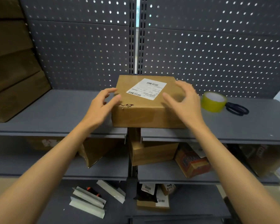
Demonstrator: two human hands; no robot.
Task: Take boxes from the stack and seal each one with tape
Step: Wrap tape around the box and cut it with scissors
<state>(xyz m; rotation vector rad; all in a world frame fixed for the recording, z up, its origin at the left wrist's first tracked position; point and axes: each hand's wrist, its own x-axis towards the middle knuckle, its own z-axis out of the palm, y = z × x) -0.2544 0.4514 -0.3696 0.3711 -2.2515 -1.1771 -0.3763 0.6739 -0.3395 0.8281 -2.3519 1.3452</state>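
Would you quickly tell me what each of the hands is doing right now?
Left hand: open, fingers spread at the box's left edge, holding nothing.
Right hand: open, above the box's right side, holding nothing.

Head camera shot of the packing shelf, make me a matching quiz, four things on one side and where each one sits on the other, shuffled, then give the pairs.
Things:
1. labelled box
2. tape roll
3. scissors
4. stack of boxes

Places:
A. far left of the top shelf
B. far right, just beyond the tape
C. middle of the top shelf, between the left hand and right hand
D. right of the labelled box, beside the right hand

Pairs: 1-C, 2-D, 3-B, 4-A
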